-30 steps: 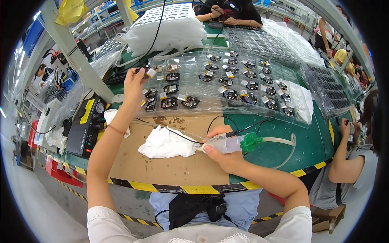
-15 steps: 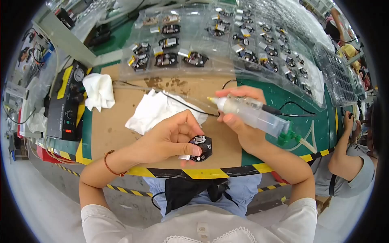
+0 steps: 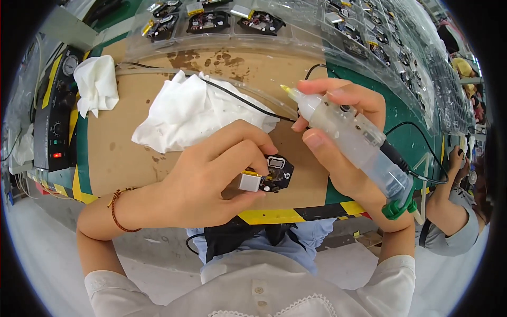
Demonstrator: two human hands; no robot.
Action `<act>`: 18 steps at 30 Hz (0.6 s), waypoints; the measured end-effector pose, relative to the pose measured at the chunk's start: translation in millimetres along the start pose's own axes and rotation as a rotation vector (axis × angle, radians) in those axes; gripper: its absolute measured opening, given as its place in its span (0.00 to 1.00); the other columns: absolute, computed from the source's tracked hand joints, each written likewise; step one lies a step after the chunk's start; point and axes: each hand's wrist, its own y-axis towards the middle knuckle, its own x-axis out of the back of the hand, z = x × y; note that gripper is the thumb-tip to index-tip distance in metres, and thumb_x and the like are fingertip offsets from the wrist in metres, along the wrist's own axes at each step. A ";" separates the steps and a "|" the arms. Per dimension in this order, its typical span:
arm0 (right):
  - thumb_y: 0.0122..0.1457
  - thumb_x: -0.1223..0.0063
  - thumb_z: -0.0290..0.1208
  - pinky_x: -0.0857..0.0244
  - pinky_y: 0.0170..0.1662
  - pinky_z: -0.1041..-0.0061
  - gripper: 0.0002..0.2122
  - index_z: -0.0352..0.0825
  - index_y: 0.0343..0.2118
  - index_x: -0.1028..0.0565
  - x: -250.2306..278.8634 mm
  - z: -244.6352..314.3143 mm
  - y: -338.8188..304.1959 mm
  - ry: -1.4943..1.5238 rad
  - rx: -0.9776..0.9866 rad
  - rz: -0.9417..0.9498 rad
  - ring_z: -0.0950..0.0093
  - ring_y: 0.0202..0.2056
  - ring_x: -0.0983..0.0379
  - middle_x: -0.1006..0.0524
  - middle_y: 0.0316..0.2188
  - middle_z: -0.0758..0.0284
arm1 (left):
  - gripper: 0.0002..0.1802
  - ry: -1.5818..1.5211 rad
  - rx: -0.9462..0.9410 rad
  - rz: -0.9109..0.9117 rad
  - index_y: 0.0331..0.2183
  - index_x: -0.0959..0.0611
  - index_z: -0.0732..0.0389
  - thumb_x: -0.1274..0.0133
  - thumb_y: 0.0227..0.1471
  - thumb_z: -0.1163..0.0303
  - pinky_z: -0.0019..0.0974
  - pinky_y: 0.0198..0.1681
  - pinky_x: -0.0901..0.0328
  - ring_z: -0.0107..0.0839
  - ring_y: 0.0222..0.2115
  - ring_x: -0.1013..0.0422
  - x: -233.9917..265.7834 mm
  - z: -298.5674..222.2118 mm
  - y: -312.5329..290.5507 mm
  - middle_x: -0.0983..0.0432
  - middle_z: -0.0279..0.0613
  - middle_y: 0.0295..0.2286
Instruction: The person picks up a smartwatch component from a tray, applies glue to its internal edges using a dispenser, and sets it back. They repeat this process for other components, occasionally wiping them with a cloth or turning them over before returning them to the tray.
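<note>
My left hand [image 3: 211,177] grips a small black electronic module [image 3: 280,173] by its edges, fingertips on the far side and thumb on the near side. A silvery flat battery [image 3: 250,182] with a yellow strip juts from the module beside my palm. In my right hand [image 3: 338,164] is a translucent dispensing syringe [image 3: 351,138], slanting up to the left. Its yellow needle tip [image 3: 285,89] points away from me, above and apart from the module. A green cap [image 3: 398,206] with a tube closes the syringe's rear end.
Crumpled white cloth [image 3: 185,116] lies beyond my left hand, a smaller cloth [image 3: 99,87] farther left. A black control box [image 3: 55,113] stands at the left. Clear trays [image 3: 309,45] of similar modules line the back. Cable and tubing cross the cardboard [image 3: 116,169]. A co-worker [image 3: 459,216] sits at right.
My left thumb has shifted off the module's face to its near edge, exposing more of the battery. The syringe has turned steeper, its rear end toward me. The view has moved closer over the bench.
</note>
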 end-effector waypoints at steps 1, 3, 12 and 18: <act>0.51 0.49 0.21 0.35 0.38 0.75 0.20 0.38 0.45 0.44 0.4 -1.2 0.1 -0.040 0.027 0.044 0.73 0.33 0.32 0.36 0.46 0.54 | 0.16 -0.006 0.007 0.003 0.27 0.28 0.66 0.39 0.33 0.82 0.33 0.38 0.30 0.37 0.36 0.30 -1.0 1.6 -0.6 0.33 0.49 0.35; 0.51 0.49 0.21 0.35 0.38 0.74 0.21 0.39 0.45 0.44 -0.4 0.0 1.1 -0.039 0.016 0.048 0.73 0.33 0.31 0.36 0.46 0.54 | 0.15 0.032 -0.028 -0.009 0.24 0.29 0.66 0.38 0.32 0.81 0.33 0.37 0.30 0.39 0.34 0.30 -2.7 4.9 -1.2 0.32 0.51 0.34; 0.48 0.43 0.25 0.32 0.34 0.74 0.25 0.39 0.46 0.45 4.9 0.5 -2.7 -0.060 -0.010 0.059 0.71 0.29 0.30 0.35 0.42 0.54 | 0.15 0.074 -0.034 -0.021 0.17 0.31 0.65 0.38 0.27 0.81 0.30 0.32 0.31 0.35 0.29 0.30 -1.6 2.2 0.7 0.32 0.51 0.30; 0.48 0.42 0.30 0.31 0.31 0.74 0.26 0.39 0.45 0.45 2.0 9.0 -7.8 -0.034 -0.054 -0.078 0.71 0.29 0.31 0.32 0.37 0.57 | 0.16 0.088 -0.052 -0.048 0.17 0.31 0.65 0.38 0.27 0.81 0.31 0.31 0.31 0.35 0.27 0.30 -4.3 4.9 -0.7 0.33 0.49 0.27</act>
